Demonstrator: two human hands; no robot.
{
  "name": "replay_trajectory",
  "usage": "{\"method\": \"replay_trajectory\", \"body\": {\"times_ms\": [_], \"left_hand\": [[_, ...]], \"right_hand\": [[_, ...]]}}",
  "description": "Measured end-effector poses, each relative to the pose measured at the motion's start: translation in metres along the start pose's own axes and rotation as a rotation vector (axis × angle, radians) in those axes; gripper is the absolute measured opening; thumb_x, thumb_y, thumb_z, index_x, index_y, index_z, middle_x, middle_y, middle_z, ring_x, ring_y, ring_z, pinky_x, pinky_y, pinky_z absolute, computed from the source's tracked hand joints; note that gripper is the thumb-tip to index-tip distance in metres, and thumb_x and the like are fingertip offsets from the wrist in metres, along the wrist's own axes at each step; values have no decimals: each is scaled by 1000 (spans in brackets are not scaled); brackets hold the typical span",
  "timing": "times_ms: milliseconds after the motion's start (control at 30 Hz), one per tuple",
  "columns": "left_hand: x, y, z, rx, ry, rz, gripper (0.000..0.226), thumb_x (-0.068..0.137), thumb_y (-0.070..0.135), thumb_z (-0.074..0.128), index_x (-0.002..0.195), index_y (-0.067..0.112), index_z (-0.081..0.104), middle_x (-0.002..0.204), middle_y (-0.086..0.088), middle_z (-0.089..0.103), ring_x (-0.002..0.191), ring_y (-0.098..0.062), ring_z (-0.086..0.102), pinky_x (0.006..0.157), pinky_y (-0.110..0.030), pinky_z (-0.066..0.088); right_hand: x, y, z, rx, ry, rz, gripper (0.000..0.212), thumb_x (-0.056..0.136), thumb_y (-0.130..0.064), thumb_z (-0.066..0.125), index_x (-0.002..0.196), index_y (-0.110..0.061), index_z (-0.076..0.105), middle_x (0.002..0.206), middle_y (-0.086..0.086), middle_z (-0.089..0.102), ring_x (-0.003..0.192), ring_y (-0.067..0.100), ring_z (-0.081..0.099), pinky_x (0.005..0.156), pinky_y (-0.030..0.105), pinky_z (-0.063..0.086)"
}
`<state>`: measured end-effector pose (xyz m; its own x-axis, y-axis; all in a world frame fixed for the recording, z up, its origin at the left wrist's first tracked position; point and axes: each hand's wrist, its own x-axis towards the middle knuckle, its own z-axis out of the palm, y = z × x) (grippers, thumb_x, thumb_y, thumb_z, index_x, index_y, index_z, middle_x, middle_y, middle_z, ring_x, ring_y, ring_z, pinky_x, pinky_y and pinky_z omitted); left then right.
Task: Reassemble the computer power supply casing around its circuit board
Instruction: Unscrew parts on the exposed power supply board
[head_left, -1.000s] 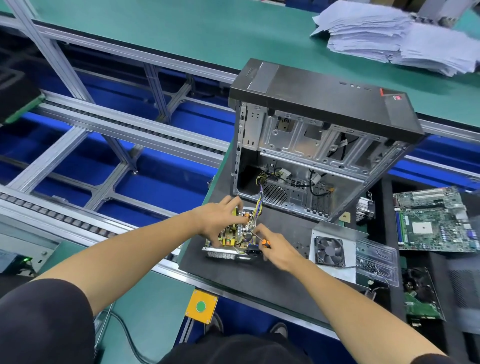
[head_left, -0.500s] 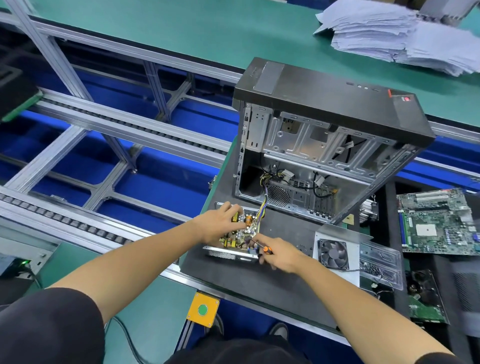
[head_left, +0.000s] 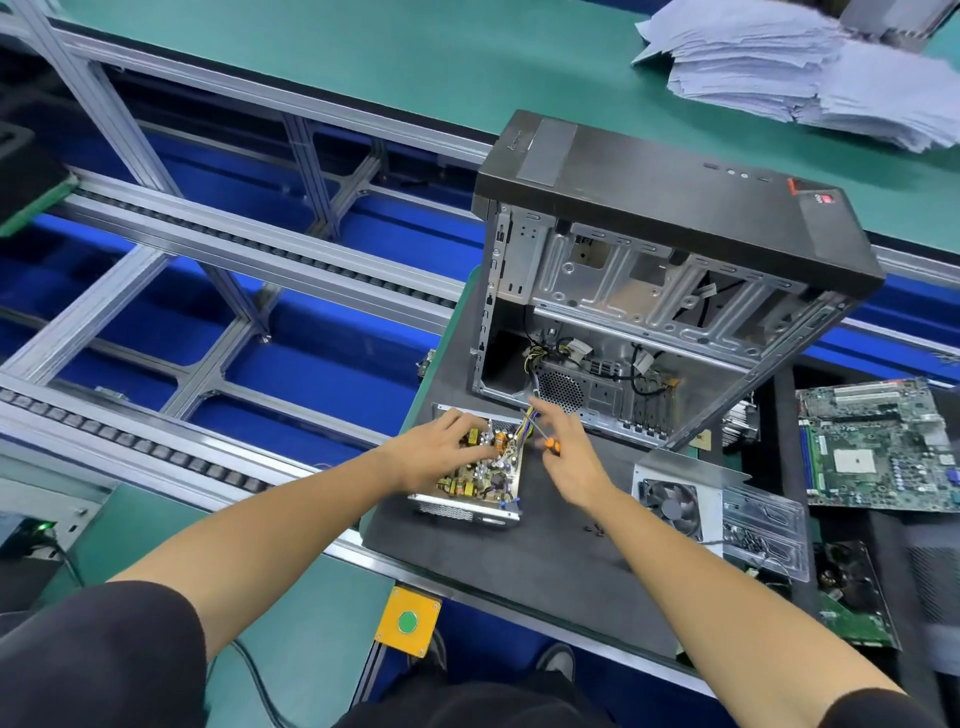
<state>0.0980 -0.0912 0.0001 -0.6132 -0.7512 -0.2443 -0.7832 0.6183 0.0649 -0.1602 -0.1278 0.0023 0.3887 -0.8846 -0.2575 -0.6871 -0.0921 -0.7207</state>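
Since half a sec ago my right hand (head_left: 563, 457) has lifted off the board's near corner and swung up toward the wire bundle (head_left: 527, 421); it's now raised beside the PSU, wrist cocked, fingers loosely spread upward, w/ the small orange-handled screwdriver (head_left: 545, 441) pinched at the thumb side, tip pointing up-left toward the wires. Left hand (head_left: 441, 452) has barely shifted: palm down, fingers straight-ish and splayed, pressing on the far-left part of the circuit board (head_left: 480, 475). Both forearms run bare from dark sleeves, left arm coming in low from bottom-left, right from bottom-right.

Board sits inside the open PSU casing tray (head_left: 467, 512), vented front wall facing me, lid off. Tray rests on the dark mat (head_left: 519, 561) near its left edge, just in front of the open PC tower (head_left: 665, 291), which is tilted; yellow/blue wires run from board into the tower. PSU cover w/ fan (head_left: 675, 504) lies on the mat to my right, apart from the tray. Motherboard (head_left: 878, 447) further right. Paper stack (head_left: 810, 78) on the far green bench.
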Motion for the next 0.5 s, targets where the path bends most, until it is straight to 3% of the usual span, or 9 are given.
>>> {"method": "replay_trajectory", "body": {"times_ms": [100,167,233,300,367,500], "left_hand": [[0,0,2,5,22,11,91,76,16,83,151,28,34,151,-11,28,134,-30,31,93,-39,53],[0,0,4,12,31,20,88,77,18,82,151,28,35,151,-10,28,134,-30,32,97,-39,51],[0,-1,5,23,42,39,87,78,12,78,151,30,34,152,-10,29,134,-30,33,102,-40,48],[0,-3,8,21,52,71,89,76,3,73,151,30,34,155,-10,30,135,-31,34,106,-41,45],[0,-5,9,14,62,90,90,75,2,73,151,30,34,156,-9,30,135,-31,34,106,-41,45],[-2,-9,16,-10,64,79,89,73,10,78,150,29,35,154,-9,30,134,-31,35,100,-38,48]], "right_hand": [[21,-9,-4,-57,-122,6,75,88,13,42,144,-37,42,125,1,39,115,15,43,88,24,38],[29,-10,-7,-121,-106,5,56,88,11,43,126,-29,51,115,0,45,103,19,46,81,30,36],[31,-8,-7,-162,-60,14,42,84,10,45,105,-27,49,102,1,50,90,24,46,72,33,33],[30,-2,-4,-112,-41,62,34,83,10,44,96,-20,49,93,7,54,82,30,45,65,34,32],[28,2,1,25,-17,128,31,85,12,41,99,-14,53,90,15,58,71,28,43,59,31,31],[34,-5,10,232,20,168,35,90,14,37,105,-12,55,81,10,51,62,20,35,59,33,29]]}}
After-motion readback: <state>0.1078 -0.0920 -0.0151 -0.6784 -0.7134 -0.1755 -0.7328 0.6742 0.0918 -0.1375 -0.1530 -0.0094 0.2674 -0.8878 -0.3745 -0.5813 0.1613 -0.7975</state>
